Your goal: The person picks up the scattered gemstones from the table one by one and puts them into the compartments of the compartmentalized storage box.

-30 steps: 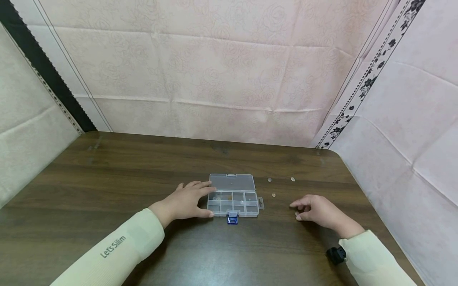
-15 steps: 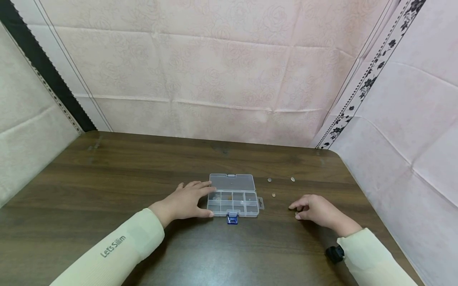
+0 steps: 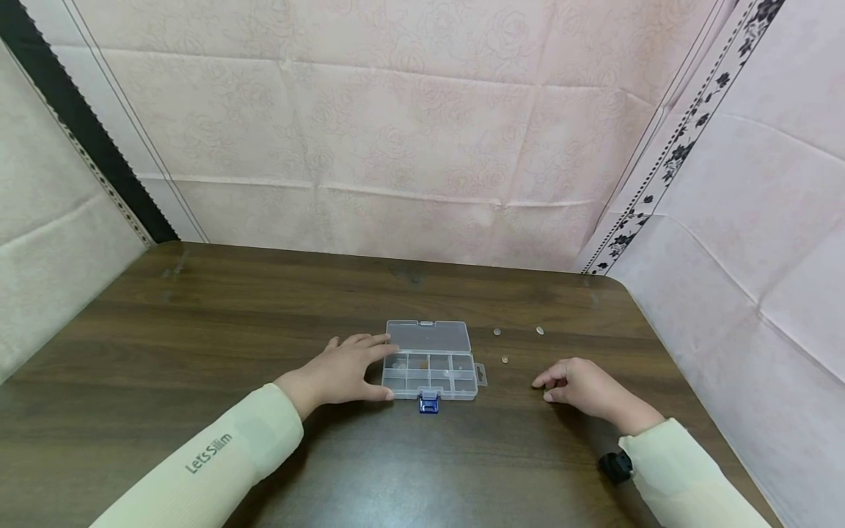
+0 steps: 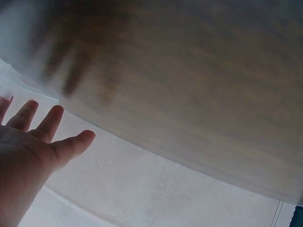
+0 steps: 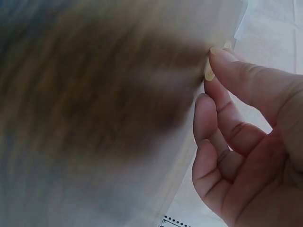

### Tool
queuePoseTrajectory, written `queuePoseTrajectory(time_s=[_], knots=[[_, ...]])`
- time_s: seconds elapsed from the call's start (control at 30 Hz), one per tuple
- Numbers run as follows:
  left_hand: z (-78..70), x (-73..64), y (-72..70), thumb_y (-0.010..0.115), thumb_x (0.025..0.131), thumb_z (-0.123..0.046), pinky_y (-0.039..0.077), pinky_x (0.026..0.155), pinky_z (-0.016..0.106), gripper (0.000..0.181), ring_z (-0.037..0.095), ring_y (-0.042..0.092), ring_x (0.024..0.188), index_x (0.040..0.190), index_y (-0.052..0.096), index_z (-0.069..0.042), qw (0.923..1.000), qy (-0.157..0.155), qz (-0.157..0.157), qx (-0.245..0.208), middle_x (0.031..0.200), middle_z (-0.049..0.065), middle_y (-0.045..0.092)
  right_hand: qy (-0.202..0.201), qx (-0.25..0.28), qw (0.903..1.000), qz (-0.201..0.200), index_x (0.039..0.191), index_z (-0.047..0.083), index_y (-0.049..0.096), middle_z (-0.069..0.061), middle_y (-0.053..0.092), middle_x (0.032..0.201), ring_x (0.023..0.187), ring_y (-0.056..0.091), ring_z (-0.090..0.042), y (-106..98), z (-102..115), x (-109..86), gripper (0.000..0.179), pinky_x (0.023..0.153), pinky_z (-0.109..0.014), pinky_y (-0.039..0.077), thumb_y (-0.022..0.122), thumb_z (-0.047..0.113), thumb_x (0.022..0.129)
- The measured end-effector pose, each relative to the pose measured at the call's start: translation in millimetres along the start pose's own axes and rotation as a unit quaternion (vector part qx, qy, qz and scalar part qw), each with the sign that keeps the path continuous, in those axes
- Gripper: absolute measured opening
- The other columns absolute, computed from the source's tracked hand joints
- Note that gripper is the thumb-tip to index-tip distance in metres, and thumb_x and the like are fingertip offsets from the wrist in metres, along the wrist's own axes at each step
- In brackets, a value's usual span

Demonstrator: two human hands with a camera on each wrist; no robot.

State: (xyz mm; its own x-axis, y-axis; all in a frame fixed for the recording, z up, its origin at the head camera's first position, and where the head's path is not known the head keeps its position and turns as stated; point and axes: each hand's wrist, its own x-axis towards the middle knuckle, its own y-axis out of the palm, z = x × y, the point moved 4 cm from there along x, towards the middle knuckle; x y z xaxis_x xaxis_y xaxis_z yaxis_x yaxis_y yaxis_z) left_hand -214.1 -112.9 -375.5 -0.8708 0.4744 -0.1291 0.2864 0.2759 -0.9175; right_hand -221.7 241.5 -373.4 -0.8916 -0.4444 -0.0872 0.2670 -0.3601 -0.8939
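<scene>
A clear plastic compartment box (image 3: 429, 375) lies on the table with its lid (image 3: 429, 336) folded back and a blue latch (image 3: 428, 404) at the front. My left hand (image 3: 343, 372) rests at the box's left side, fingers spread over its edge and thumb by the front corner. To the right of the box, my right hand (image 3: 581, 385) is low at the tabletop with its fingers curled. Seen from the right wrist, a small pale button (image 5: 209, 72) sits between thumb and index finger; the head view hides it. A few tiny bits lie in the compartments.
Three small round pieces, likely buttons, lie right of the box: one at the back (image 3: 497, 332), a pale one (image 3: 540, 331) and a nearer one (image 3: 505, 359). The brown wooden table (image 3: 264, 293) meets a pale curtain (image 3: 396, 147) behind.
My right hand and wrist have shifted very slightly left, and the small piece seen at the thumb earlier is now hidden in the head view. The left hand and box have not moved.
</scene>
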Motion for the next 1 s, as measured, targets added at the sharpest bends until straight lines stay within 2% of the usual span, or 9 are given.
queuePoseTrajectory(time_s=[0.1, 0.27, 0.53, 0.8, 1.0], knots=[[0.0, 0.5, -0.1, 0.070, 0.082, -0.053, 0.015, 0.106, 0.070, 0.075, 0.035, 0.027, 0.142, 0.146, 0.044, -0.023, 1.0000, 0.001, -0.001, 0.001, 0.156, 0.002, 0.033, -0.015, -0.009, 0.9998, -0.006, 0.093, 0.013, 0.077, -0.001, 0.071, 0.094, 0.089, 0.063, -0.018, -1, 1, 0.5, 0.015, 0.073, -0.032, 0.050, 0.075, 0.006, 0.081], [0.1, 1.1, -0.3, 0.070, 0.082, -0.053, 0.015, 0.106, 0.070, 0.075, 0.034, 0.027, 0.142, 0.146, 0.044, -0.023, 1.0000, 0.000, -0.001, 0.003, 0.155, 0.002, 0.033, -0.031, -0.012, 0.9985, -0.043, 0.093, 0.012, 0.077, 0.001, 0.069, 0.090, 0.086, 0.062, -0.018, -4, 3, 1.9, 0.014, 0.072, -0.031, 0.049, 0.074, 0.005, 0.082], [0.3, 1.2, -0.2, 0.070, 0.082, -0.053, 0.015, 0.106, 0.070, 0.075, 0.034, 0.027, 0.142, 0.146, 0.044, -0.024, 1.0000, 0.001, -0.001, 0.002, 0.156, 0.002, 0.032, -0.010, -0.010, 0.9940, -0.109, 0.096, 0.008, 0.077, -0.004, 0.070, 0.094, 0.089, 0.064, -0.022, -13, 8, 5.9, 0.013, 0.072, -0.033, 0.050, 0.073, 0.007, 0.084], [1.0, 1.0, 0.7, 0.071, 0.082, -0.054, 0.016, 0.106, 0.070, 0.075, 0.035, 0.028, 0.142, 0.146, 0.045, -0.024, 1.0000, 0.000, -0.005, 0.005, 0.155, 0.002, 0.033, -0.009, -0.006, 0.9909, -0.135, 0.098, 0.007, 0.076, -0.005, 0.070, 0.097, 0.086, 0.065, -0.019, -14, 13, 9.2, 0.014, 0.069, -0.031, 0.051, 0.073, 0.010, 0.085], [1.0, 0.9, 1.0, 0.071, 0.081, -0.054, 0.017, 0.106, 0.070, 0.075, 0.035, 0.029, 0.141, 0.145, 0.045, -0.023, 0.9999, 0.002, -0.008, 0.005, 0.155, 0.003, 0.034, -0.011, -0.001, 0.9902, -0.140, 0.096, 0.007, 0.076, -0.003, 0.070, 0.095, 0.082, 0.063, -0.015, -15, 20, 12.5, 0.012, 0.067, -0.030, 0.051, 0.073, 0.011, 0.085]])
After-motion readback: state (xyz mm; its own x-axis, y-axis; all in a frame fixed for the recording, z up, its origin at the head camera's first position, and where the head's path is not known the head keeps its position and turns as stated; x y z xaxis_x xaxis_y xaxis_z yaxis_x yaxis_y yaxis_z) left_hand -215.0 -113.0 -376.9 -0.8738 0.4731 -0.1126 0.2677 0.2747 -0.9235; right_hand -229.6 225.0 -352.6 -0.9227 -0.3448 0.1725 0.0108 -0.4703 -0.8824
